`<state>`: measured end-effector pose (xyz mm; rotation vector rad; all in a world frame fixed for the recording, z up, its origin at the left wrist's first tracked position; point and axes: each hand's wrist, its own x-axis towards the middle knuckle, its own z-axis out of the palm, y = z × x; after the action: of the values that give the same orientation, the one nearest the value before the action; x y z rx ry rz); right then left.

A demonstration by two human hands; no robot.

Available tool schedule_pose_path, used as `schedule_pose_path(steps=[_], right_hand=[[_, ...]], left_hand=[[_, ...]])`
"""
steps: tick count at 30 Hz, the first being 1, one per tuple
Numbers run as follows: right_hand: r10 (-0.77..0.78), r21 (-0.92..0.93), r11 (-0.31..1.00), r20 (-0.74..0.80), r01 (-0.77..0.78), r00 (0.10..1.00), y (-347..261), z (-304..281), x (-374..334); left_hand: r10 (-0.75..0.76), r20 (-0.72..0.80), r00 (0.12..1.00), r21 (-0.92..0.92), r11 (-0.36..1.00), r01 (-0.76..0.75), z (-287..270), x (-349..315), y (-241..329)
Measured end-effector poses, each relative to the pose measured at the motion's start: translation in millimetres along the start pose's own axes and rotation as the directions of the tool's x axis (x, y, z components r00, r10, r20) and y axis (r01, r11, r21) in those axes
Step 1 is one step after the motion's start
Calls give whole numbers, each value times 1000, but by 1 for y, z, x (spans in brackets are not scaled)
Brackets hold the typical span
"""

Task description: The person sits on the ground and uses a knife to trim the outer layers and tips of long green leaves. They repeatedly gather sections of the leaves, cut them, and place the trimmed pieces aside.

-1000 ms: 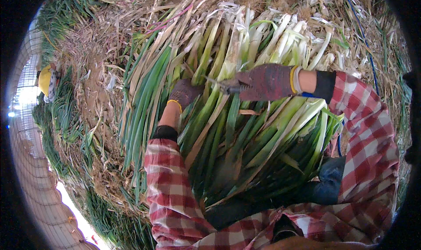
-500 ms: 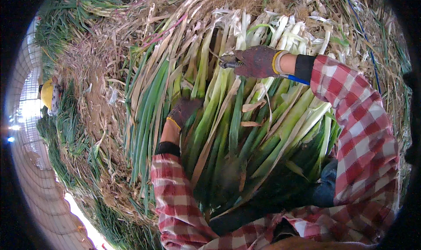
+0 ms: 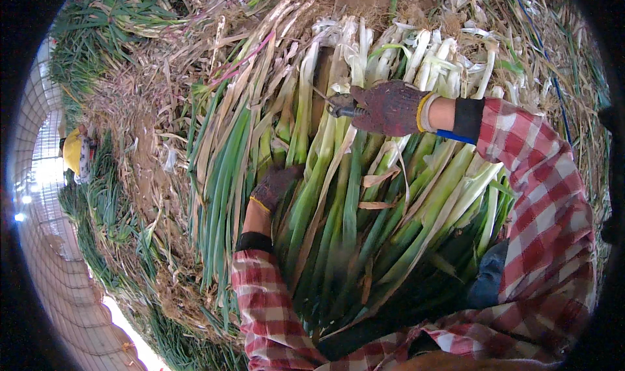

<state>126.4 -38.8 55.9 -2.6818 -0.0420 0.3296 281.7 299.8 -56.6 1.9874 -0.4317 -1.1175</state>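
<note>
One big bundle of green onions [image 3: 338,214], too many to count, lies across the lap, white ends pointing away. The left hand [image 3: 273,187] presses into the stalks; the right hand [image 3: 389,107] grips a small knife [image 3: 335,105].

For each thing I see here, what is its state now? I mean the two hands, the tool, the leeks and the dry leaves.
left hand: gloved, pressed into the green stalks, fingers closed around some.
right hand: gloved, closed on a small tool.
small tool: gripped, tip against the pale stalk ends.
leeks: bundled, lying side by side across the lap, white ends away.
dry leaves: loose, scattered on the ground.
</note>
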Motion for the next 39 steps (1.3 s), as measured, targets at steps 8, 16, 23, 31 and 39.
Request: schedule_pose_path(steps=[8, 16, 23, 31, 39], right_hand=[[102, -49, 993, -120, -109, 988, 37, -17, 53], [103, -461, 883, -1, -91, 995, 85, -2, 105], [129, -186, 972, -73, -141, 989, 90, 6, 74], [9, -7, 1000, -62, -10, 998, 26, -15, -12], [79, -93, 993, 0, -79, 997, 45, 10, -42]], left_hand=[[147, 39, 988, 337, 929, -151, -10, -12, -1], [125, 62, 990, 417, 898, -140, 9, -9, 10], [173, 52, 984, 581, 796, -170, 45, -33, 68], [27, 201, 979, 685, 711, -160, 79, -84, 146], [624, -187, 759, 971, 234, 48, 14, 8, 162]])
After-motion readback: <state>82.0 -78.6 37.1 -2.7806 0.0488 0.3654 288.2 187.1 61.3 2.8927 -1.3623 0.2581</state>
